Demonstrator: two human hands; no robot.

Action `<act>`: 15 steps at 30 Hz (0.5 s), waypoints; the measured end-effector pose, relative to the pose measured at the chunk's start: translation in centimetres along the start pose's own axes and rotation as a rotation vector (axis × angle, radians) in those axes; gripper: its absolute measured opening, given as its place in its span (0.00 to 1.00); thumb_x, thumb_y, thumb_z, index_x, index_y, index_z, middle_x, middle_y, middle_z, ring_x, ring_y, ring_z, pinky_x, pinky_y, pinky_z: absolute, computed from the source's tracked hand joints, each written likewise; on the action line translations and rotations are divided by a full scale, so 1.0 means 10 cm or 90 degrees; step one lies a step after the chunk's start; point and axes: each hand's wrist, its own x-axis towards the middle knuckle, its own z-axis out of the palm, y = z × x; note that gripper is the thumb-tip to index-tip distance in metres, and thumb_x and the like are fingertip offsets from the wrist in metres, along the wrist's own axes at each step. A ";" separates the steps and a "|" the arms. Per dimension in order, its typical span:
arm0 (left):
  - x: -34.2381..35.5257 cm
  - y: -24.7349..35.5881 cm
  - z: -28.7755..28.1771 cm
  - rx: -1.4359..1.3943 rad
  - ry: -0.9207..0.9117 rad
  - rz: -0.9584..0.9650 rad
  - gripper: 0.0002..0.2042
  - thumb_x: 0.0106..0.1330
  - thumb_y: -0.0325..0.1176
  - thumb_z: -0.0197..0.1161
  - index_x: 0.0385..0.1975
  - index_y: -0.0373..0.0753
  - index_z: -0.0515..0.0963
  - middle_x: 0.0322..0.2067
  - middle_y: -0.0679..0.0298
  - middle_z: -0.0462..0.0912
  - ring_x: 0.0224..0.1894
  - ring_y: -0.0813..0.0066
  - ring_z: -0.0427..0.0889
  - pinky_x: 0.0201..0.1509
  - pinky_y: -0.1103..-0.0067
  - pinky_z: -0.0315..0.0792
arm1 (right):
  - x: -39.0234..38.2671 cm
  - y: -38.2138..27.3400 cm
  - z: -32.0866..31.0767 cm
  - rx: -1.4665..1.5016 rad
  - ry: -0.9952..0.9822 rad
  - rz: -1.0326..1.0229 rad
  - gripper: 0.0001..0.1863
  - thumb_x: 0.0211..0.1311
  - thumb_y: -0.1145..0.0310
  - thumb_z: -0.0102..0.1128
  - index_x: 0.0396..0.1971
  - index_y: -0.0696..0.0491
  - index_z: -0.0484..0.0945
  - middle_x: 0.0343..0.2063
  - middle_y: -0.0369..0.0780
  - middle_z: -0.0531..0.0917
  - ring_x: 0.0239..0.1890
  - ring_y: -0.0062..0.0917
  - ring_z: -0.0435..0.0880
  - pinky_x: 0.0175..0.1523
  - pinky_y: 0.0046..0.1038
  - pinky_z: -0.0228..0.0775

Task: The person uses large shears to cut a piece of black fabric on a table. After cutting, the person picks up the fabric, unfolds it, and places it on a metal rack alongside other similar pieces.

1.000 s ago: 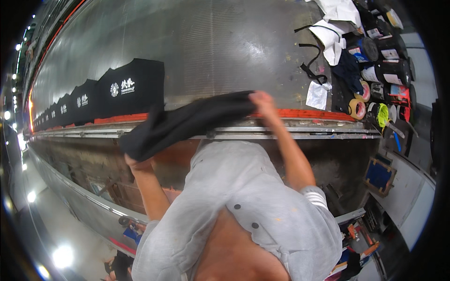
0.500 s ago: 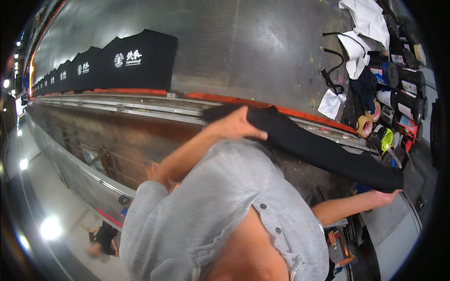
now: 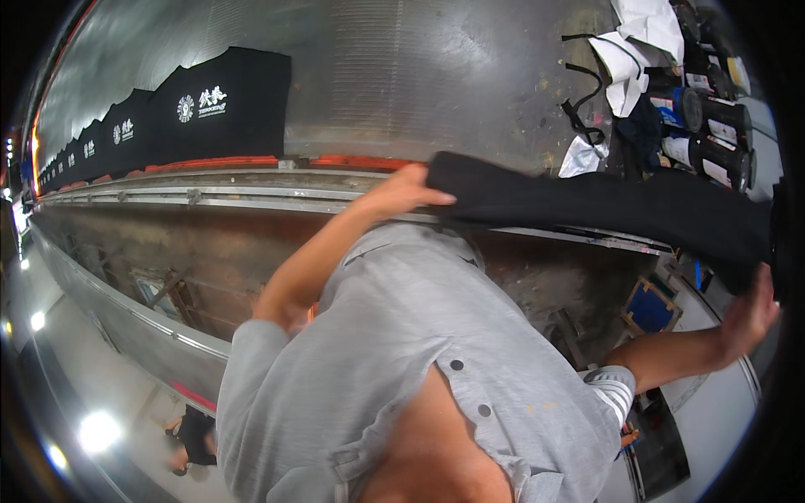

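A long piece of black cloth (image 3: 587, 199) stretches in front of me across the near edge of the metal table, and looks folded or bunched. Its left end is pinched by my left hand (image 3: 407, 193), thumb along the lower edge. Far to the right, my right hand (image 3: 746, 317) is raised against the cloth's other end, which its fingertips appear to grip; they are partly hidden and slightly blurred. On the table at the left lies a row of black cloth pieces (image 3: 251, 126) with white prints.
The metal table (image 3: 453, 92) has an orange-red strip and rails (image 3: 243, 191) along its near edge. Black tubs (image 3: 725, 126), white crumpled material (image 3: 620, 75) and black straps (image 3: 579, 109) are at the right. Another person (image 3: 197, 436) is at the far lower left.
The cloth has swung up and to the right, its right end rising to the picture's edge. My right hand has moved up and outward; my left hand has shifted slightly left and up.
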 end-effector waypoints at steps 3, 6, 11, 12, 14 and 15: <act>-0.66 -0.32 -0.69 -0.089 0.236 -0.058 0.25 0.56 0.32 0.68 0.52 0.28 0.73 0.45 0.59 0.80 0.48 0.72 0.77 0.56 0.76 0.69 | -0.60 -0.12 0.93 0.015 -0.180 0.152 0.20 0.55 0.78 0.62 0.51 0.61 0.75 0.41 0.38 0.79 0.39 0.20 0.77 0.50 0.21 0.67; -1.64 -0.97 -1.80 -0.135 0.598 0.003 0.19 0.57 0.34 0.68 0.45 0.32 0.72 0.43 0.63 0.78 0.47 0.72 0.77 0.53 0.72 0.70 | -0.92 -0.04 1.89 0.190 -0.434 0.273 0.11 0.52 0.74 0.67 0.35 0.59 0.79 0.25 0.29 0.72 0.27 0.12 0.70 0.32 0.16 0.63; -2.26 -0.38 -1.83 -0.354 0.586 0.451 0.14 0.62 0.25 0.62 0.48 0.36 0.72 0.45 0.64 0.79 0.47 0.73 0.78 0.54 0.74 0.72 | -1.35 0.09 2.77 0.448 -0.632 0.355 0.05 0.60 0.73 0.61 0.26 0.57 0.76 0.22 0.25 0.69 0.27 0.08 0.65 0.33 0.16 0.58; -2.24 -0.40 -1.80 -0.323 0.565 0.419 0.15 0.62 0.25 0.62 0.48 0.36 0.72 0.45 0.64 0.79 0.47 0.73 0.79 0.53 0.75 0.72 | -1.40 0.20 2.81 0.470 -0.599 0.378 0.04 0.60 0.73 0.60 0.31 0.59 0.78 0.25 0.27 0.73 0.29 0.09 0.67 0.35 0.16 0.60; -2.17 -0.46 -1.73 -0.257 0.523 0.352 0.17 0.61 0.25 0.63 0.50 0.35 0.72 0.46 0.64 0.79 0.46 0.74 0.79 0.53 0.77 0.72 | -1.46 0.43 2.81 0.477 -0.536 0.392 0.09 0.60 0.73 0.59 0.38 0.61 0.80 0.29 0.29 0.78 0.32 0.11 0.71 0.40 0.17 0.63; -2.15 -0.57 -1.75 -0.183 0.491 0.259 0.16 0.59 0.25 0.65 0.48 0.34 0.75 0.42 0.65 0.81 0.44 0.77 0.79 0.50 0.80 0.71 | -1.46 0.51 2.80 0.463 -0.509 0.383 0.10 0.61 0.73 0.59 0.40 0.62 0.80 0.31 0.30 0.79 0.33 0.12 0.72 0.41 0.18 0.64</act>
